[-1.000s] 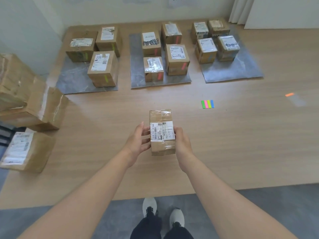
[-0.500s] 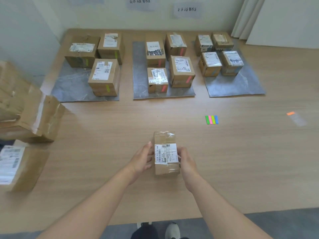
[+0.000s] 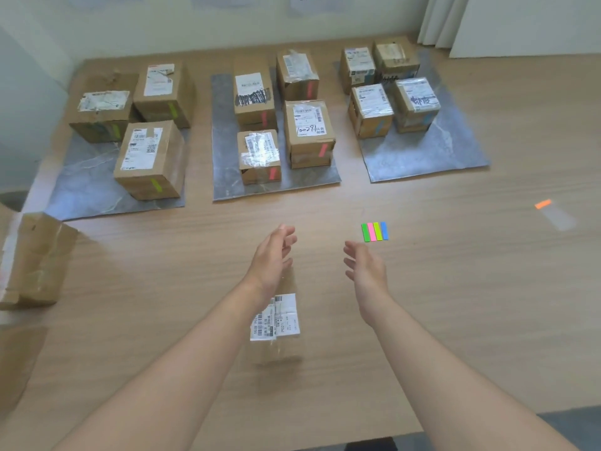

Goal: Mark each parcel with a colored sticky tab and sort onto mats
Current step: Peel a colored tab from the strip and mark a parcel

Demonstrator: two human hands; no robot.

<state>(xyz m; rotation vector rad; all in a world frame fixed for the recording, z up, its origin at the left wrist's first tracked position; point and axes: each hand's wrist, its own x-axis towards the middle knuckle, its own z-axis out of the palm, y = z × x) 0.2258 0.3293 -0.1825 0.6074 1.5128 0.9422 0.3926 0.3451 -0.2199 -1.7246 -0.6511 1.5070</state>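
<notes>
A small cardboard parcel with a white label lies on the wooden floor, partly under my left forearm. Neither hand touches it. My left hand hovers beyond it with fingers spread. My right hand is open too, just short of the strip of sticky tabs in green, pink, yellow-green and blue. Three grey mats lie further back: the left mat has parcels with green tabs, the middle mat parcels with pink tabs, the right mat parcels with blue tabs.
Untagged cardboard parcels are piled at the left edge. A loose orange tab on a clear backing lies to the right. A wall with paper signs closes the back, and a curtain hangs at the back right.
Both hands held the small parcel before; now it rests on the floor and both hands have let go and moved forward, the right one toward the tabs.
</notes>
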